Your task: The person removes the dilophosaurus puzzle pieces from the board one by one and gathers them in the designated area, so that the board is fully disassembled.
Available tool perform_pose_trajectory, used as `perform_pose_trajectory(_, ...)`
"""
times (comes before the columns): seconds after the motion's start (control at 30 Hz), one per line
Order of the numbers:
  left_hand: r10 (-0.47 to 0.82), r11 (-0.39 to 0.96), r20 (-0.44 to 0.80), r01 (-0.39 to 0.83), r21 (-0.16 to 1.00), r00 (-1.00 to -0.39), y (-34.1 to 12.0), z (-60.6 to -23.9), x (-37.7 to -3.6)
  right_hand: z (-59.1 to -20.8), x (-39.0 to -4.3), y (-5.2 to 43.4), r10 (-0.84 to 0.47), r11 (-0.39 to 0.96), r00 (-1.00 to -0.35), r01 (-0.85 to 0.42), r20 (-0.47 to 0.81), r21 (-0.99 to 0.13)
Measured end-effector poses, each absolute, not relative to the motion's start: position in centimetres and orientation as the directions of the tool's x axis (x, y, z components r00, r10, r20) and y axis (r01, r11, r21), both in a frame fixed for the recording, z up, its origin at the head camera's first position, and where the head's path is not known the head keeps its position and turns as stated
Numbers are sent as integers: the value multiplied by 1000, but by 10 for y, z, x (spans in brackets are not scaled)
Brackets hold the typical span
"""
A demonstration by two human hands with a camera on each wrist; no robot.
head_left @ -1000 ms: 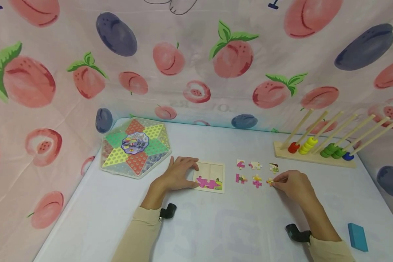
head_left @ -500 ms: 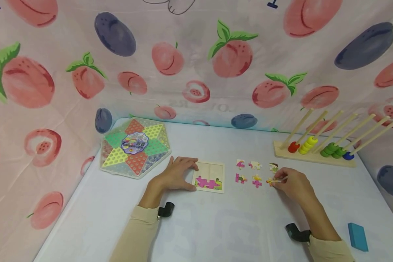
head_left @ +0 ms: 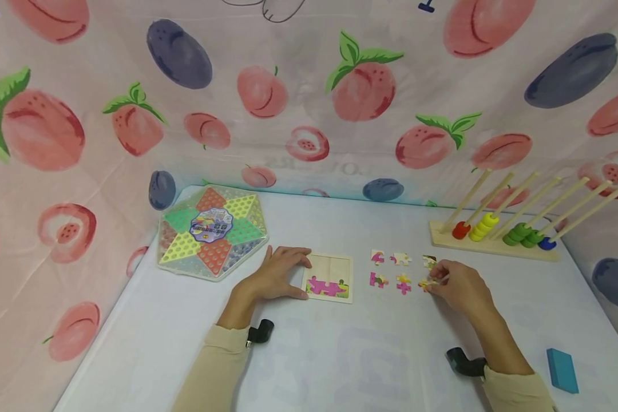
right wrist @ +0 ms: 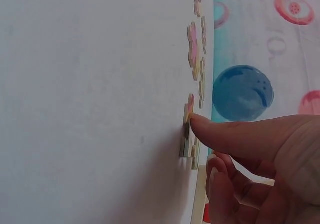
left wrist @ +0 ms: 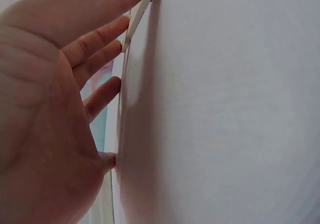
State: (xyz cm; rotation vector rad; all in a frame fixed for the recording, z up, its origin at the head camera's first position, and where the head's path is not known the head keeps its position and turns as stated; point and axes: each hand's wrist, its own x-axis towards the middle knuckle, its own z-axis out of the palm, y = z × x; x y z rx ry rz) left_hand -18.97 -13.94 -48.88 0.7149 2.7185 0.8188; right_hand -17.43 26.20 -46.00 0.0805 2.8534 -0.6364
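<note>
The left hand [head_left: 275,277] lies at the left side of a square wooden puzzle tray [head_left: 350,280], its straight, spread fingers at the upper corner and thumb at the lower one. Joined pink-and-green pieces [head_left: 327,288] line the tray's bottom; bare wood shows above them. In the left wrist view, fingertips touch the tray edge [left wrist: 131,32]. The right hand [head_left: 460,286] is over the rightmost loose pieces. Its thumb tip touches a jigsaw puzzle piece [right wrist: 186,134] lying on the table, while the other fingers are loosely curled, off the piece in the right wrist view.
Several loose puzzle pieces [head_left: 403,284] lie in two rows between tray and right hand. A Chinese checkers set [head_left: 213,232] is at back left, a wooden bead counter [head_left: 494,246] at back right. A blue block [head_left: 562,371] lies at front right.
The right index finger has lifted and curled in, while the thumb stays at the same piece. The left thumb has slid slightly left at the tray's lower corner. No piece has clearly moved.
</note>
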Motion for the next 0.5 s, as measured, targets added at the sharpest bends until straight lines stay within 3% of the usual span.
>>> perform_pose_trajectory(0.2,499,737,-70,380,559,-864,-140,-488,-190,-450,-177,245,-16,922,-973,74,-229,-380)
perform_pose_trajectory(0.5,493,738,-73,372,563,-867,-139,-487,-189,-433,-188,193,-133,889,-972,-30,-193,-457)
